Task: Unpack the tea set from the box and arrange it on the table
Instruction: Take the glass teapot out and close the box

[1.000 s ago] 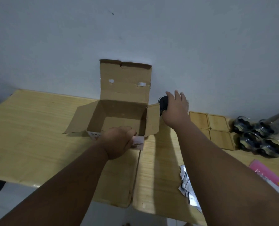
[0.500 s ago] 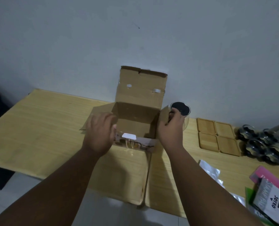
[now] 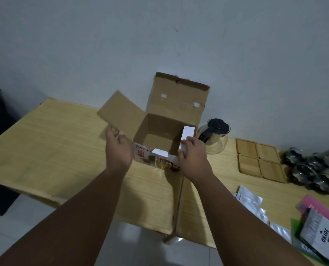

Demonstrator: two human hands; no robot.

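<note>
An open cardboard box [image 3: 159,129] stands at the back middle of the wooden table [image 3: 50,143], and its inside looks empty. My left hand [image 3: 118,146] grips the box's left wall below the spread left flap. My right hand [image 3: 193,156] holds the front right corner, fingers curled over the white right flap. A glass teapot [image 3: 215,137] with a black lid stands just right of the box. Several wooden coasters [image 3: 259,160] lie further right, beside several glass cups [image 3: 311,173] with dark rims.
Silvery plastic bags [image 3: 250,200] lie near the front right. A pink booklet [image 3: 317,206] and a black-and-white packet [image 3: 321,229] sit at the right edge. The table is two boards with a seam [image 3: 179,204] below the box. A wall stands right behind.
My right hand left the teapot and came to the box's right side. My left hand moved from the front flap to the left wall. The left flap has swung outward.
</note>
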